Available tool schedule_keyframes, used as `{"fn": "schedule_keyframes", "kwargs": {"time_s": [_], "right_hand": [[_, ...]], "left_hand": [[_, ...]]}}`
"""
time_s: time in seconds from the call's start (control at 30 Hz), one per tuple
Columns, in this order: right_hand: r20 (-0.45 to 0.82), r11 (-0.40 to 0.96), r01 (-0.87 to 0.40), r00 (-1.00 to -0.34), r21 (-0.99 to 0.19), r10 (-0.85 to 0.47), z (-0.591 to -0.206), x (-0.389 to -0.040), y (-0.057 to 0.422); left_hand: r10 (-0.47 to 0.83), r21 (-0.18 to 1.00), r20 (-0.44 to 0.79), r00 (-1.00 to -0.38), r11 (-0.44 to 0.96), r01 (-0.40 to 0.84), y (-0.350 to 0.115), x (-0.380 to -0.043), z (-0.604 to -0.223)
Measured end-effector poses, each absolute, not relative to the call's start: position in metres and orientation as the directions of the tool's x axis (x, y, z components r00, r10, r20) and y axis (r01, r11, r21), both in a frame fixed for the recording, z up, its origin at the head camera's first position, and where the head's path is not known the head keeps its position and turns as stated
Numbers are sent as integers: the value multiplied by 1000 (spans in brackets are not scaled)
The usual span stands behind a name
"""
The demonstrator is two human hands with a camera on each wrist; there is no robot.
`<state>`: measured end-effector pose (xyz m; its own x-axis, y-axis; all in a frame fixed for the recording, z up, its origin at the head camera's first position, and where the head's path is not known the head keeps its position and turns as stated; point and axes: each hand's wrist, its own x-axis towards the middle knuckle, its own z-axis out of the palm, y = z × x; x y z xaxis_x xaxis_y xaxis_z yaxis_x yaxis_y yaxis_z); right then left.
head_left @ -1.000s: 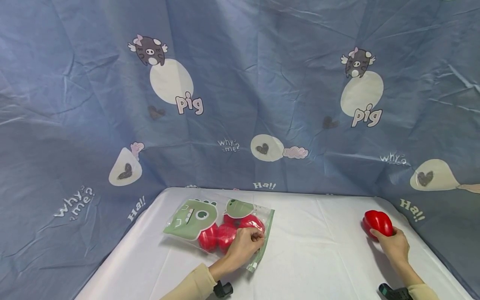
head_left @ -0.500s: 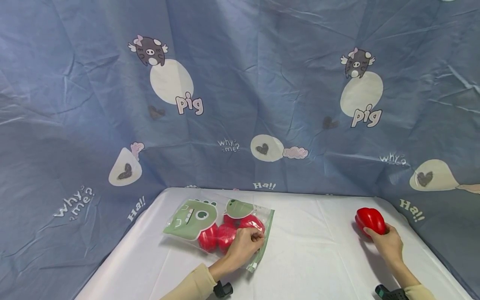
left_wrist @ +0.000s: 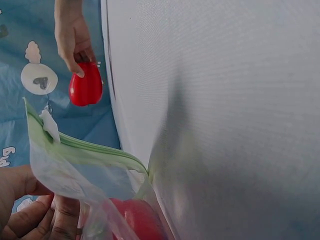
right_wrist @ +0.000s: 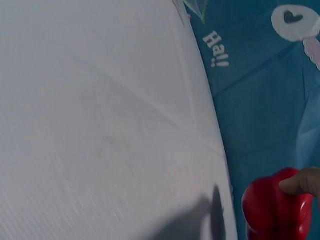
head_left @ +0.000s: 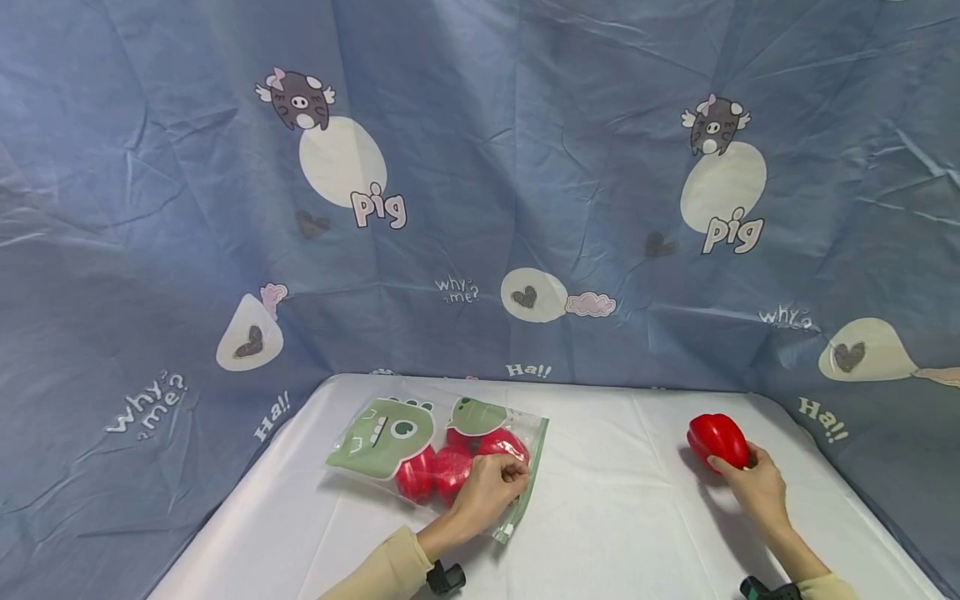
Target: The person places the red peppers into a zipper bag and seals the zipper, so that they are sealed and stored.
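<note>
My left hand (head_left: 489, 490) pinches the near side of a clear zip bag (head_left: 378, 454) with a green dinosaur print, close to its green zip edge. Several red bell peppers (head_left: 453, 473) show through the plastic. In the left wrist view the zip strip (left_wrist: 95, 147) runs above the curled fingers (left_wrist: 65, 215), and the bag's mouth looks parted. At the right, my right hand (head_left: 761, 492) grips another red bell pepper (head_left: 717, 442), thumb on its near side; a shadow falls on the cloth below. The right wrist view shows that pepper (right_wrist: 277, 207) under the thumb.
White cloth (head_left: 600, 483) covers the table, spreading between the bag and the right hand. A blue patterned curtain (head_left: 480, 192) hangs behind and along both sides. Each wrist wears a dark strapped camera, such as the left one (head_left: 446, 577).
My right hand has moved left across the table with the bell pepper in its grip. The left hand and the bag have stayed put.
</note>
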<state>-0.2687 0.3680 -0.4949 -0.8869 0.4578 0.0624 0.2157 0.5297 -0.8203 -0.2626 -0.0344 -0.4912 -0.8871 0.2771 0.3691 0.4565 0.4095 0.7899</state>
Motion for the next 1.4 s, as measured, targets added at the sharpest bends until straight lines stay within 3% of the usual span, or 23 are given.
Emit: {"fn": "schedule_keyframes", "kwargs": {"time_s": [0.53,0.83,1.4], "right_hand": [[12,587,146,-966,-796,257,-496,-259,330],[67,612,60,-981,-789,182,-499,-254,306],[93,524,-38,-992,-851,79,-502,-247,267]], "left_hand": [[274,795,352,-895,417,441,-33,-262,-491],[267,812,335,-904,404,421,-34,-261,-489],[261,798,361,-895,410,442,-35,-261,-487]]}}
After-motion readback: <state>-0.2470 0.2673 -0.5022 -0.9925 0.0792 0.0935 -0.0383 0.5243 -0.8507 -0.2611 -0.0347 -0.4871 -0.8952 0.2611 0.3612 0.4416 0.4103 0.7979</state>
